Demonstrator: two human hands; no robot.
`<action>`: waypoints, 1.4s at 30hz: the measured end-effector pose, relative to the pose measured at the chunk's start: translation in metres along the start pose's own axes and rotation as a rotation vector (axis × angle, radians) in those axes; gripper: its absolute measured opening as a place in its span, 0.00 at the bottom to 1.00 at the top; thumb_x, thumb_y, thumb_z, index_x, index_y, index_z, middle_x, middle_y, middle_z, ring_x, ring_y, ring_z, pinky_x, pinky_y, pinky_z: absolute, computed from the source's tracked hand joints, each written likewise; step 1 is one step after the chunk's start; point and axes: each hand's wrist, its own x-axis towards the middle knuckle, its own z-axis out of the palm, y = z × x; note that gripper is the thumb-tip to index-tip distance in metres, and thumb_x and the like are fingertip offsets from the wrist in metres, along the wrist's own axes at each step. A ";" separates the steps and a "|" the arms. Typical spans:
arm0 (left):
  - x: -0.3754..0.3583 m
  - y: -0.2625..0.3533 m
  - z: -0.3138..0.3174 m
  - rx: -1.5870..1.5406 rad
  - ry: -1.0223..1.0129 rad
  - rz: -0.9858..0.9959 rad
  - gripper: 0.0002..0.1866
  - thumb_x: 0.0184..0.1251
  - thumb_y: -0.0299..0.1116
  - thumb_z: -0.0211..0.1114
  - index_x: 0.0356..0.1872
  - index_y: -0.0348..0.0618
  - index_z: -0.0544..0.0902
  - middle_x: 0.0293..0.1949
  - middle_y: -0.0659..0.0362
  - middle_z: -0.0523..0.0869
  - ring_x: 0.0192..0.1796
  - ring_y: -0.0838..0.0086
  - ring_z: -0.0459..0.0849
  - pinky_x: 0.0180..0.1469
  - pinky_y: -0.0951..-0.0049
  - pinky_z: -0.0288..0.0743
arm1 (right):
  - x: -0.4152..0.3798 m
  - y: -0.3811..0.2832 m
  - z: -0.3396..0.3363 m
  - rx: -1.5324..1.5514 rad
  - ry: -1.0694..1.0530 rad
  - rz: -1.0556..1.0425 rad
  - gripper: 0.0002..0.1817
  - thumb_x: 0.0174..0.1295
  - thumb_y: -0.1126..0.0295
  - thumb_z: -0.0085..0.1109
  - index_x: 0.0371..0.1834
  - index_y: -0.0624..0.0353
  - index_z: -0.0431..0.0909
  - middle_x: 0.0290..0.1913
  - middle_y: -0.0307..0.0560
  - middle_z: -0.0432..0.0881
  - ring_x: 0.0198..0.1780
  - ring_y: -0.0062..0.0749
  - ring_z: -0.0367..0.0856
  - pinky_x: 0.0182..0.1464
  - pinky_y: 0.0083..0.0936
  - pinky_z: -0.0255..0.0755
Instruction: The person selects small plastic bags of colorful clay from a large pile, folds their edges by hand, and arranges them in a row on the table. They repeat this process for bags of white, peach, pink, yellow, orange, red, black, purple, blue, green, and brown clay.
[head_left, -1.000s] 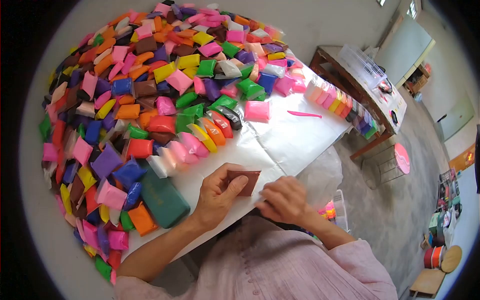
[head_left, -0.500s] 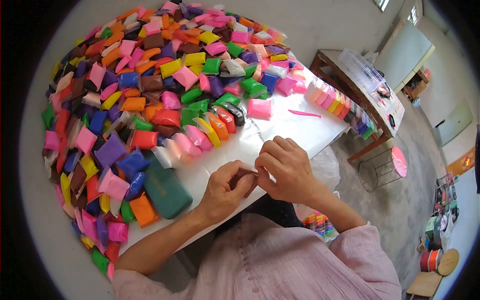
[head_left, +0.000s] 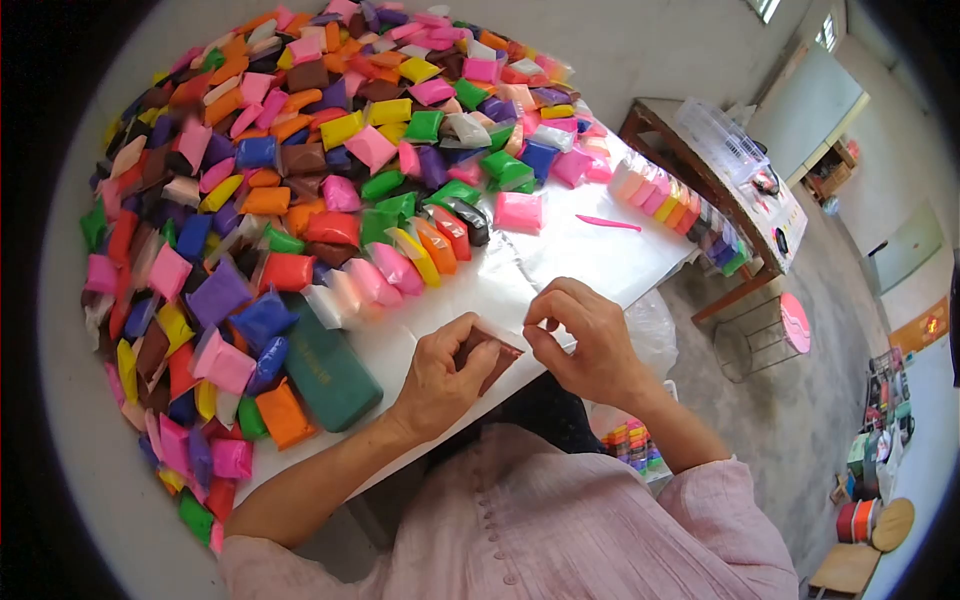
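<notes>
My left hand (head_left: pixel 445 375) is closed on a small packet of brown modelling clay (head_left: pixel 488 352), gripped between thumb and fingers above the table's front edge. Clear wrapper shows at the packet's upper edge. To its right, my right hand (head_left: pixel 585 340) has its thumb and forefinger drawn together in a pinch, a short gap away from the packet. Whatever lies between those fingertips is too small to make out. Left of my left hand lies a dark green case (head_left: pixel 335 375). A row of clay packets, including a yellow packet (head_left: pixel 414 257), stretches behind it.
A large heap of coloured clay packets (head_left: pixel 300 160) covers the table's left and back. On the white sheet (head_left: pixel 580 260) lie a pink tool (head_left: pixel 608 222) and a single pink packet (head_left: pixel 518 212). Rightward stand packed clay strips (head_left: pixel 680 210), a side table (head_left: pixel 650 130) and a pink-topped stool (head_left: pixel 795 322).
My right hand has moved away from the brown packet to the right, opening a gap between them. The left hand still grips the packet, and more of it shows.
</notes>
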 end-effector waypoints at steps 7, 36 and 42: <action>0.001 -0.005 0.002 -0.044 -0.001 -0.007 0.06 0.73 0.26 0.55 0.38 0.36 0.78 0.23 0.66 0.76 0.24 0.87 0.70 0.27 0.80 0.64 | -0.005 -0.003 0.012 -0.071 0.110 -0.122 0.10 0.48 0.74 0.70 0.32 0.56 0.77 0.34 0.43 0.78 0.35 0.39 0.80 0.35 0.32 0.75; 0.000 0.000 0.003 0.079 0.032 0.056 0.05 0.72 0.27 0.58 0.37 0.35 0.79 0.25 0.62 0.78 0.26 0.84 0.73 0.28 0.79 0.66 | -0.012 -0.008 0.023 0.265 0.119 0.133 0.08 0.53 0.79 0.67 0.33 0.61 0.78 0.37 0.45 0.80 0.30 0.29 0.81 0.30 0.23 0.74; 0.001 -0.012 0.002 0.140 0.030 0.130 0.05 0.74 0.27 0.56 0.38 0.37 0.77 0.23 0.64 0.76 0.24 0.85 0.71 0.27 0.80 0.65 | -0.010 -0.006 0.019 0.342 0.020 0.168 0.07 0.54 0.80 0.65 0.34 0.61 0.77 0.38 0.45 0.79 0.29 0.29 0.80 0.30 0.22 0.73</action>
